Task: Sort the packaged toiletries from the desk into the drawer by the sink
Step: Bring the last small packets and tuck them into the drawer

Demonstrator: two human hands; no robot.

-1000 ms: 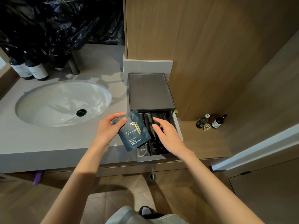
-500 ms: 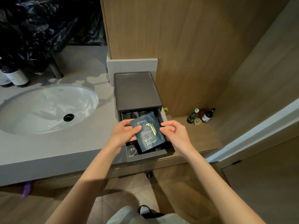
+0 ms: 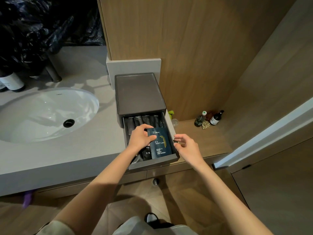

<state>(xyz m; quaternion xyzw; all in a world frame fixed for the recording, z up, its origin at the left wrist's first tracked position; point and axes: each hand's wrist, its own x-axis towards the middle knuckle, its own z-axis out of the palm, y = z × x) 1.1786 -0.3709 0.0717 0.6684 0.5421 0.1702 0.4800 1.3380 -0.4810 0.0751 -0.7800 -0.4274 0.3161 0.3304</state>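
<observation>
A grey drawer box (image 3: 138, 94) stands on the counter right of the sink, its drawer (image 3: 152, 162) pulled out. Several dark toiletry packets (image 3: 145, 120) lie side by side inside. A dark blue sachet with gold print (image 3: 160, 144) lies flat at the drawer's right side. My left hand (image 3: 140, 137) rests on the sachet's left edge, thumb on its top. My right hand (image 3: 185, 144) hovers just outside the drawer's right wall, fingers apart and holding nothing.
A white sink (image 3: 42, 114) fills the grey counter (image 3: 84, 146) on the left, with dark bottles (image 3: 11, 82) and black plastic bags behind. Small bottles (image 3: 208, 118) stand on the lower wooden shelf to the right. A wooden wall rises behind the box.
The sachet went from my left hand over the counter down into the drawer's right side. My right hand let go of it and drew back to the right.
</observation>
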